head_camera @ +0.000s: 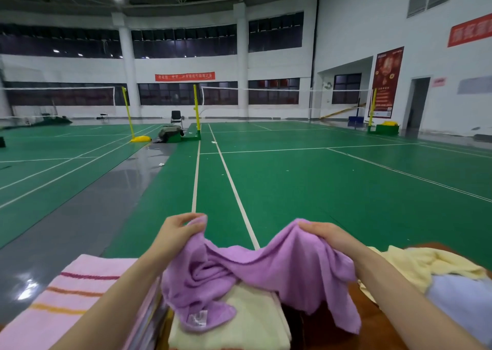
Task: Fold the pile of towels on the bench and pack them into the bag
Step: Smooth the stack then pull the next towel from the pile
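Observation:
A purple towel (266,272) hangs bunched between both hands above the bench. My left hand (177,230) pinches its upper left edge, and my right hand (326,234) grips the upper right edge. Its lower part droops onto a folded cream towel (239,320) on the wooden bench (332,331). A pink striped towel (72,293) lies flat at the left. To the right sits a loose pile with a pale yellow towel (426,263) over a light blue towel (458,299). No bag can be made out.
Beyond the bench stretches a green badminton court floor (292,179) with white lines and a grey strip at the left. Net posts (196,110), a chair and gear stand far off.

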Demonstrator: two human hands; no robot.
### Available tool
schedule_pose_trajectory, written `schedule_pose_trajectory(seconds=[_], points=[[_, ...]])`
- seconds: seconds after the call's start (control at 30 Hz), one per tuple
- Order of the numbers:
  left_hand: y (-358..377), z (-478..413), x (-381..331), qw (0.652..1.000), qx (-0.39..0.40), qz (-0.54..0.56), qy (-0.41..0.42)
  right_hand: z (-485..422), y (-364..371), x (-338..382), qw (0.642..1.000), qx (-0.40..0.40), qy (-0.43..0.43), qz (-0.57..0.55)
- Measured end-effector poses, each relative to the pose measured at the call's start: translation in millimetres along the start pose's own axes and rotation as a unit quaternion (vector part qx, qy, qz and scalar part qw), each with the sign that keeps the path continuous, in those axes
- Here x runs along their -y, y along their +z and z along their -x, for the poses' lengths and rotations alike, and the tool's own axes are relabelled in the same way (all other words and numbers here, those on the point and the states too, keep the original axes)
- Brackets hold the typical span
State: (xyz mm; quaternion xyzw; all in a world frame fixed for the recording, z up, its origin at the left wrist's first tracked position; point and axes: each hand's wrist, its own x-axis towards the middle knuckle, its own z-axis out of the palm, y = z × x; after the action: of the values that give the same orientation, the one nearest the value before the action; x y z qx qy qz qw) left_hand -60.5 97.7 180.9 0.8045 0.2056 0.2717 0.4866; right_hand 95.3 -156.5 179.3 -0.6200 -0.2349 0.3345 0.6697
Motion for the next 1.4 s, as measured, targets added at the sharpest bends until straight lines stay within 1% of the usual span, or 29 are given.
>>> schedule_pose_trajectory(seconds=[0.03,0.13,0.17,0.27,0.3,0.37,0.43,0.5,0.57,0.6,0.63,0.67,0.7,0.73,0.77,0.83,0.87,0.93,0.97,1.0,1.1,1.2,1.3,1.4], points=[[6,2,-8,0.999,-0.020,0.005,0.037,-2,10,5,0.999,-0.007,-0.021,-0.029],[21,12,-26,0.988,-0.102,0.016,0.114,-5,33,16,0.993,-0.083,-0.089,-0.006],[27,18,-32,0.985,-0.110,0.022,0.131,-5,42,19,0.991,-0.086,-0.104,-0.012],[46,39,-43,0.981,-0.076,0.077,0.162,-3,69,17,0.991,-0.003,-0.096,-0.094],[52,45,-43,0.977,-0.068,0.116,0.162,-2,78,15,0.987,0.022,-0.090,-0.128],[63,55,-42,0.968,-0.070,0.199,0.136,-3,93,9,0.975,0.059,-0.076,-0.200],[70,60,-37,0.961,-0.107,0.233,0.105,-4,103,2,0.954,0.086,-0.063,-0.279],[73,63,-30,0.949,-0.132,0.277,0.074,-2,113,-6,0.946,0.093,-0.065,-0.303],[74,64,-26,0.929,-0.128,0.346,0.032,1,121,-17,0.953,0.094,-0.092,-0.273],[74,64,-25,0.915,-0.128,0.383,0.010,2,124,-21,0.960,0.092,-0.116,-0.239],[74,64,-24,0.899,-0.125,0.419,-0.007,3,126,-24,0.968,0.084,-0.150,-0.181],[74,64,-25,0.884,-0.120,0.452,-0.019,2,125,-28,0.974,0.065,-0.195,-0.096],[74,64,-24,0.870,-0.115,0.478,-0.027,2,124,-30,0.971,0.034,-0.238,0.006],[74,63,-25,0.856,-0.110,0.503,-0.032,1,123,-30,0.958,0.003,-0.269,0.100],[74,63,-24,0.843,-0.106,0.526,-0.036,-1,122,-30,0.944,-0.021,-0.285,0.167],[76,62,-23,0.827,-0.096,0.553,-0.039,-4,119,-31,0.923,-0.049,-0.300,0.235],[77,62,-22,0.828,-0.093,0.551,-0.036,-6,118,-31,0.914,-0.064,-0.306,0.258],[79,62,-20,0.845,-0.090,0.526,-0.032,-8,115,-28,0.893,-0.092,-0.318,0.306],[79,61,-17,0.854,-0.090,0.511,-0.032,-8,115,-27,0.885,-0.101,-0.324,0.319],[80,60,-14,0.862,-0.088,0.497,-0.035,-8,115,-25,0.886,-0.111,-0.326,0.311],[81,60,-9,0.878,-0.067,0.471,-0.048,-8,117,-18,0.927,-0.111,-0.302,0.194],[83,64,-9,0.882,-0.051,0.466,-0.041,-13,120,-14,0.947,-0.109,-0.270,0.136],[83,64,-10,0.877,-0.058,0.476,-0.036,-17,123,-16,0.951,-0.132,-0.256,0.115],[82,65,-15,0.888,-0.078,0.453,-0.014,-19,124,-19,0.949,-0.139,-0.256,0.123]])
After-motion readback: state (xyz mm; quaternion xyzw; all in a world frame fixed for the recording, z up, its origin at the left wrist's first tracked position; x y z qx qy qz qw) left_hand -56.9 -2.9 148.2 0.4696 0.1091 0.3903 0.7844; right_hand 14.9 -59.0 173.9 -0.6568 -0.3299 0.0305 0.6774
